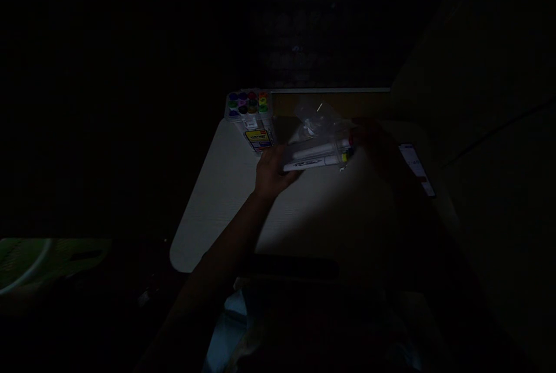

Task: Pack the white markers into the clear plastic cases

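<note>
The scene is very dark. My left hand [273, 171] grips the left end of a clear plastic pack [317, 147] holding white markers with coloured caps, held just above a small white table [226, 199]. My right hand [376, 144] is in shadow at the pack's right end, next to the red and yellow caps; its fingers look closed on that end. A clear plastic wrapper [317, 118] rises behind the pack.
A clear box of markers [251, 115] with coloured caps stands at the table's back left. A phone-like flat object [417, 167] lies at the right edge. Something green [39, 260] sits low at the far left.
</note>
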{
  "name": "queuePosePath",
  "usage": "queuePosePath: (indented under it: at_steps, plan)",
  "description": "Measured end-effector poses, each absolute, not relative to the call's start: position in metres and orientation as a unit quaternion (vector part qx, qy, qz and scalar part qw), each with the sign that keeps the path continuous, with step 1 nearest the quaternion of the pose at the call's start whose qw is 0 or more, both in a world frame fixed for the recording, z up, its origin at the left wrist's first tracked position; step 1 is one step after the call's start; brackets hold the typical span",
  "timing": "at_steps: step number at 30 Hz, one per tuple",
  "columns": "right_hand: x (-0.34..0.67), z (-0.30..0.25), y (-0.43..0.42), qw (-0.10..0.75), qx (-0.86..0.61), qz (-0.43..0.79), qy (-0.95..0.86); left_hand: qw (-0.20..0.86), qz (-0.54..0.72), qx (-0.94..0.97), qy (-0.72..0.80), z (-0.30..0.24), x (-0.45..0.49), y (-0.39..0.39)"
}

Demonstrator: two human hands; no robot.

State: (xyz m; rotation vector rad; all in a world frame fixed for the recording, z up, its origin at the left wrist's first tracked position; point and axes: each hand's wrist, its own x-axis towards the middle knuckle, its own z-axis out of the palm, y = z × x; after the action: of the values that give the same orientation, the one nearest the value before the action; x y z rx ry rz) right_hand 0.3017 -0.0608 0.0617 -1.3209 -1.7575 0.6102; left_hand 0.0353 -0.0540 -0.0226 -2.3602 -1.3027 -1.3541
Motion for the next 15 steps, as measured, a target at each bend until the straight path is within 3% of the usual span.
queuePosePath:
  at_steps: [15]
  plan:
    - [0.289, 0.071, -0.069, 0.414, -0.543, 0.307, -0.663, -0.024, -0.422, -0.819, -0.387, -0.023, 0.033, -0.055]
